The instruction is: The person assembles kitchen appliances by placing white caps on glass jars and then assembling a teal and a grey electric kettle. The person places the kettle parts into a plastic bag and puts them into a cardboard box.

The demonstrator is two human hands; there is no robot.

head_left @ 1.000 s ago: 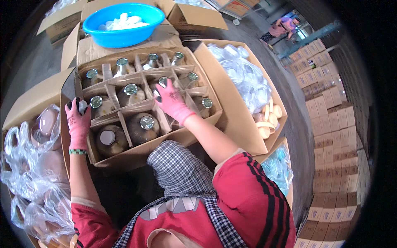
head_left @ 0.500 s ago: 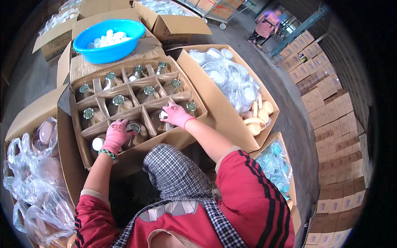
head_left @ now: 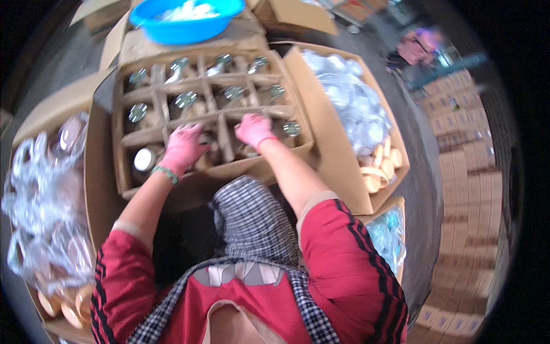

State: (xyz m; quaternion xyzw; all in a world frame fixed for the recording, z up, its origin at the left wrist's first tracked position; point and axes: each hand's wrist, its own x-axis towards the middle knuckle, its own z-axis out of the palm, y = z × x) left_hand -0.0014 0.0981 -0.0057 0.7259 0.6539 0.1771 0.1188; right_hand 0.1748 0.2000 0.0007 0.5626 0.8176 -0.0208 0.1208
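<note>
Glass bottles [head_left: 186, 100], necks upward, long axes vertical, hands [head_left: 184, 148] at near row

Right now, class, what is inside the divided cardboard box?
Glass bottles stand between dividers, one with a white cap. The left hand and right hand partly cover the front row; bottle bases are hidden.

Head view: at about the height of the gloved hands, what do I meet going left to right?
Clear bags → white cap → left hand → right hand → bottle just right of that hand → clear bagged items → stacked cartons.
</note>
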